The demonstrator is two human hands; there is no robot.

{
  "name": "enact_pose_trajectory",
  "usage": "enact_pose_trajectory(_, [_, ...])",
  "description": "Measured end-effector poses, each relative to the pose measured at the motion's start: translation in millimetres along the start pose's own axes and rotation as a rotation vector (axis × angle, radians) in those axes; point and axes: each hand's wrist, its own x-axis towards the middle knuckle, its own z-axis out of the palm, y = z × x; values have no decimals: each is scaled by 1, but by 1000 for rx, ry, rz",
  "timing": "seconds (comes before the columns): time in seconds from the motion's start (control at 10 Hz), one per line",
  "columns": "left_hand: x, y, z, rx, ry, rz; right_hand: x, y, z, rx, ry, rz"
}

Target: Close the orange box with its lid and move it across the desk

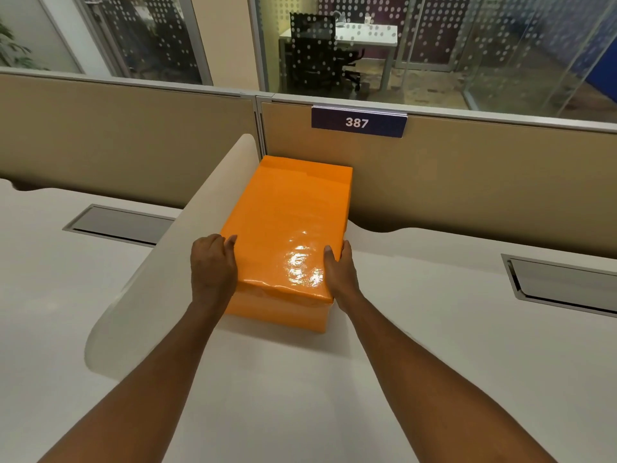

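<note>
A glossy orange box [278, 312] stands on the white desk [300, 396], its far end against the tan partition. The orange lid [290, 222] sits on top of it and covers it. My left hand [212, 265] grips the lid's near left side, thumb on top. My right hand [340, 272] grips the near right side, thumb on the lid's top. The fingers of both hands are hidden behind the box sides.
A curved white divider [160, 262] runs along the box's left side, touching or nearly so. Grey cable hatches lie in the desk at left [117, 225] and right [564, 282]. The tan partition [467, 182] carries a sign reading 387 [358, 122].
</note>
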Motion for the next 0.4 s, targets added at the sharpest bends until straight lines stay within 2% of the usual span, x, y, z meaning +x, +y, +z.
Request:
enact_pose_trajectory(0.1, [-24, 20, -2, -9, 24, 65, -3, 3, -8, 79, -55, 49])
enact_pose_trajectory(0.2, [-63, 52, 1, -20, -34, 143, -13, 10, -31, -17, -4, 49])
enact_pose_trajectory(0.3, [-90, 76, 4, -15, -81, 205, -22, 22, -53, -156, 60, 36])
enact_pose_trajectory(0.4, [-131, 116, 17, 38, -173, 339, -38, 52, -101, -399, 164, -12])
